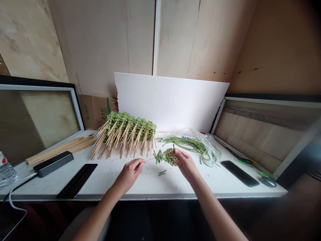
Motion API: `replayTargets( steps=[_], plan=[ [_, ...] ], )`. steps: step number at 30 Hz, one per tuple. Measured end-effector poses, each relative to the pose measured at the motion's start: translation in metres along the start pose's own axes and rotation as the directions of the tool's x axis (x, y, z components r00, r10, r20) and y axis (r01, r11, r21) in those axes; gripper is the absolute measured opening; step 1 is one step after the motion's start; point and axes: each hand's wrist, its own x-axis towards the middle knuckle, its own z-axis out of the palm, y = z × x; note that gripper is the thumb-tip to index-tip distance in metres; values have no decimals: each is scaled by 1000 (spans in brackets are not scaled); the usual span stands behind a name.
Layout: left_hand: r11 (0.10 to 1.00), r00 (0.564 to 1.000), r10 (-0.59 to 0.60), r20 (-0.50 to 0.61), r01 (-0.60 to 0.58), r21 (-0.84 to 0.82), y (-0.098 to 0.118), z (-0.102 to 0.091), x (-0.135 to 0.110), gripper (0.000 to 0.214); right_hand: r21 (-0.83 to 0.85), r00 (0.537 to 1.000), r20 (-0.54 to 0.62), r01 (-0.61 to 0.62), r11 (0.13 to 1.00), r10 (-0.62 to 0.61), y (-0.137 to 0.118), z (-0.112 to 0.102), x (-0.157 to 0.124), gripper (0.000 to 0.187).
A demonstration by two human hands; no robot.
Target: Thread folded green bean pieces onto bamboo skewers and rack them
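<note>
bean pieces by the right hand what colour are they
The bean pieces are green, clearest in the head view.

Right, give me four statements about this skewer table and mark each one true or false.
1. The left hand holds a skewer carrying bean pieces. True.
2. The right hand rests on the black phone. False: it touches the cut bean pile.
3. The finished skewers are stacked beyond the hands. True.
4. The long beans lie left of the bare sticks. False: they lie far to the right.
</note>
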Motion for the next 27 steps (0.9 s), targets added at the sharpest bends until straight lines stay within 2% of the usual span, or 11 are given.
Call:
replayTargets(
  steps=[4,11,18,23,27],
  plan=[
    [1000,1000,13,-1,-13,14,-1,0,0,25,-46,999,-45,25,999,-27,5,0,2,38],
    [997,999,43,12,-44,64,7,-5,0,25,-155,985,-33,163,974,-170,16,-4,7,33],
    [997,999,39,12,-40,62,6,-5,0,27,-205,981,-45,176,963,-188,22,7,-1,35],
    [998,999,53,12,-54,18,11,2,-1,26,-202,990,10,141,969,-142,29,22,-10,33],
    [999,1000,28,-13,-27,28,11,0,0,25,-230,991,62,133,964,-122,27,21,-9,35]
  ],
)
